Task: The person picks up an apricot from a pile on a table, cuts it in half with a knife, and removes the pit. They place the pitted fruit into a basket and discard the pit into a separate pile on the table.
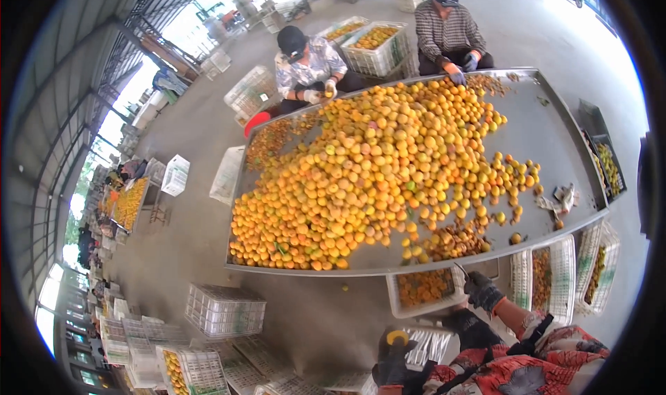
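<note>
At the lower edge, my left hand, in a dark glove, has its fingers closed around an orange-yellow apricot; whether it is whole or cut I cannot tell. My right hand, in a dark grey glove, is closed on a small knife, its thin blade pointing up and left at the table's near edge. Below that edge, left of the right hand, a white crate holds dark orange cut fruit. A big heap of apricots covers much of the grey metal table.
Two people, one in a floral shirt and one in a checked shirt, work gloved at the far side. Crates of fruit stand right of my hands. A white crate stands on the floor at left. A crumpled cloth lies on the table.
</note>
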The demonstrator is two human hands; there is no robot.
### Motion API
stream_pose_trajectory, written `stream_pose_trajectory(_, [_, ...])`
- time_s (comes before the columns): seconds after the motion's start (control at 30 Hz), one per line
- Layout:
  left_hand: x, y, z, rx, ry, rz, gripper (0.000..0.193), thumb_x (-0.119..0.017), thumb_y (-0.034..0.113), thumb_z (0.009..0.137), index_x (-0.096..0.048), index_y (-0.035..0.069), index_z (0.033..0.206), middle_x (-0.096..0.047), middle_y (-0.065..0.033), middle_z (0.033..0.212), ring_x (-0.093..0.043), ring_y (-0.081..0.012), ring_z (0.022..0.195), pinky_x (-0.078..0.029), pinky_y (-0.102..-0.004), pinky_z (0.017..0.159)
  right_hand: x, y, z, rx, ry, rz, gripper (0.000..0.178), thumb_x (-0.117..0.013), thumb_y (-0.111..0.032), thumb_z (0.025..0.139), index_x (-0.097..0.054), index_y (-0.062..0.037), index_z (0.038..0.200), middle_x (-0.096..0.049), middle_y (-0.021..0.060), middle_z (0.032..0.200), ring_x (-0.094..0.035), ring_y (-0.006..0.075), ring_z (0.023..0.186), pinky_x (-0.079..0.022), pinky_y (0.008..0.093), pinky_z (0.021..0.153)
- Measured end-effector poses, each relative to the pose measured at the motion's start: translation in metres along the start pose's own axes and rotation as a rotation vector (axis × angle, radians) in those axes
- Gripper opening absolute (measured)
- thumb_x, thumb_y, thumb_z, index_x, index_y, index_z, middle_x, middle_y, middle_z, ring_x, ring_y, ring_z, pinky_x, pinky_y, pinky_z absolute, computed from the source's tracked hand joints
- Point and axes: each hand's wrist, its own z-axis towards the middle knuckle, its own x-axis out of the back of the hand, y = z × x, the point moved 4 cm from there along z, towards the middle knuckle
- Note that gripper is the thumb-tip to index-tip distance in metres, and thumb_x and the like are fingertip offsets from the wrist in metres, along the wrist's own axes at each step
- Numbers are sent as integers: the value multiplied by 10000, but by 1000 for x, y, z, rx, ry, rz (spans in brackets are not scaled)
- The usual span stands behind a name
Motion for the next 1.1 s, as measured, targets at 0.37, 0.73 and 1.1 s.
stream_pose_trajectory(0.37, [101,4,222,420,-117,-341,395,-550,144,827,-431,30,1185,-506,-74,1039,-527,-202,906,-486,-371,794,-152,2,117,526,93,-570,209,-455,-272,839,-513,-92,929,-527,49,715,-502,170,547,-436,278,483])
stream_pose_trajectory(0.73, [155,-78,402,-486,-488,1651,353,-548,210,782,-475,8,1062,-554,-191,892,-566,-312,690,-488,-377,652,-225,25,339,641,-46,-488,221,-522,-118,825,-503,-67,1039,-544,9,723,-505,68,588,-430,213,495])
stream_pose_trajectory(1.1, [174,-351,529,290,-74,-208,516,-552,206,827,-326,41,1261,-425,-68,1174,-459,-185,1022,-426,-332,861,-139,77,551,342,-51,213,332,-457,-75,857,-395,-51,1182,-571,58,766,-522,101,571,-440,226,521])
